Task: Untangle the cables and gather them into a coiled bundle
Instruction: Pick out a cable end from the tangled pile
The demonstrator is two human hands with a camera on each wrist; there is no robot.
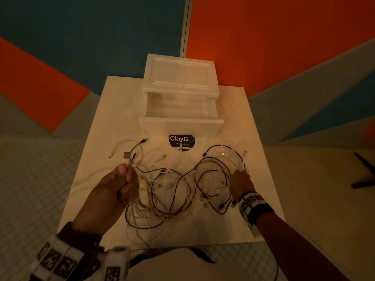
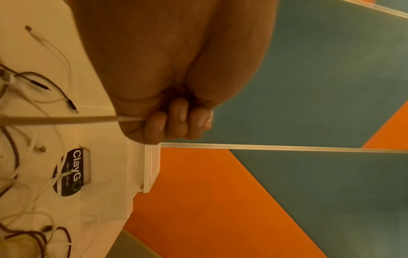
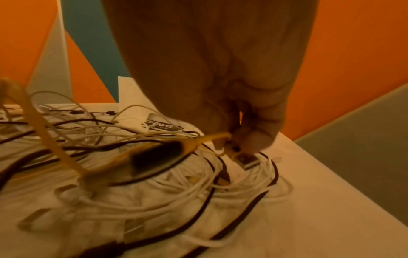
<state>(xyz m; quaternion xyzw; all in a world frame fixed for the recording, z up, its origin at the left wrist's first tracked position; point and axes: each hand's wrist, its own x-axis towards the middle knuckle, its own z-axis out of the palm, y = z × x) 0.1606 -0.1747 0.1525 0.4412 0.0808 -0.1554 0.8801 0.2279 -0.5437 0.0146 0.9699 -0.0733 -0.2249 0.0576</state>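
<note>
A tangle of white, black and yellow cables (image 1: 178, 185) lies spread over the white table (image 1: 259, 209), with several plug ends loose around it. My left hand (image 1: 121, 185) is raised at the tangle's left edge, fingers curled round a white cable (image 2: 66, 120) that runs taut from the fist (image 2: 176, 118). My right hand (image 1: 240, 182) is down on the tangle's right side, fingertips (image 3: 253, 141) pinching a yellow cable (image 3: 212, 137) among white loops. The cable pile (image 3: 154, 174) fills the right wrist view.
A translucent white drawer box (image 1: 180, 82) stands at the table's back, its drawer (image 1: 181, 122) pulled out towards the cables. A dark ClayGo sticker (image 1: 181, 139) lies in front of it. Orange and teal wall panels rise behind; tiled floor flanks the table.
</note>
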